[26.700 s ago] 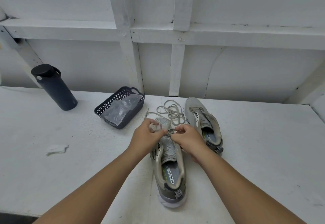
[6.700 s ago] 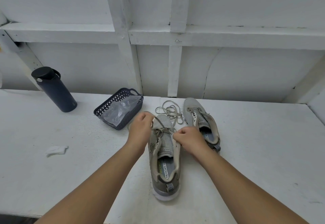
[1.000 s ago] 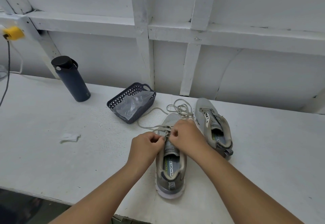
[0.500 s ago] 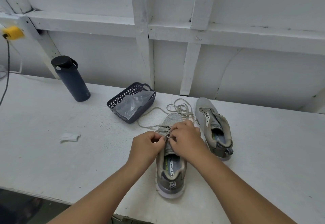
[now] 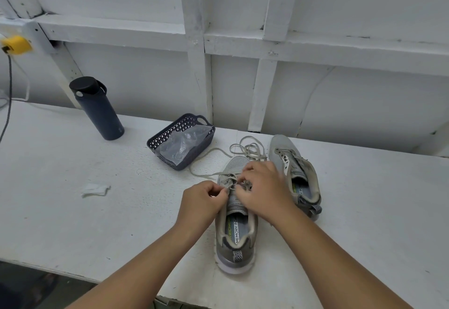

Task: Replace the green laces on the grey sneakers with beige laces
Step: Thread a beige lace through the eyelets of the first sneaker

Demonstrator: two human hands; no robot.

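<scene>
Beige lace [image 5: 206,175], soft and limp, is pinched over the near sneaker [image 5: 234,214] on the table [image 5: 73,211] by the curled fingers of the left hand [image 5: 201,199] and right hand [image 5: 262,187]; it is best gripped near its stiff tip.

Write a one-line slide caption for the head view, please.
Both hands, left hand and right hand, thread a beige lace through the near grey sneaker.
</scene>
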